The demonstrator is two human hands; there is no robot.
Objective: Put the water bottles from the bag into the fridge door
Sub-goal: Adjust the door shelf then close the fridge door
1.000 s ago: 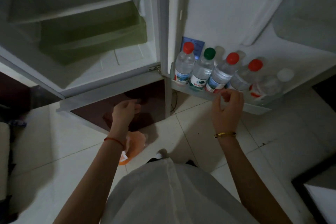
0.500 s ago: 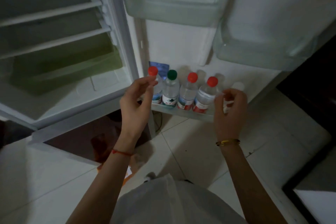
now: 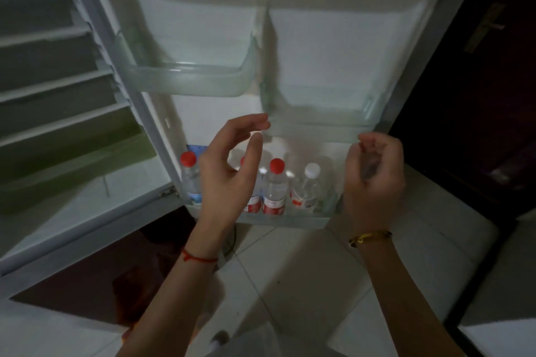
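My left hand [image 3: 229,174] hangs open and empty, my right hand [image 3: 374,180] loosely curled, holding nothing; the water bottles [image 3: 275,187] stand upright in the bottom door shelf [image 3: 290,222], its rail steadying them.

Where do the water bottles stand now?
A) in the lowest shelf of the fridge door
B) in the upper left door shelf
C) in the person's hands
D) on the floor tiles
A: the water bottles stand upright in the lowest door shelf; both upper bins look empty.
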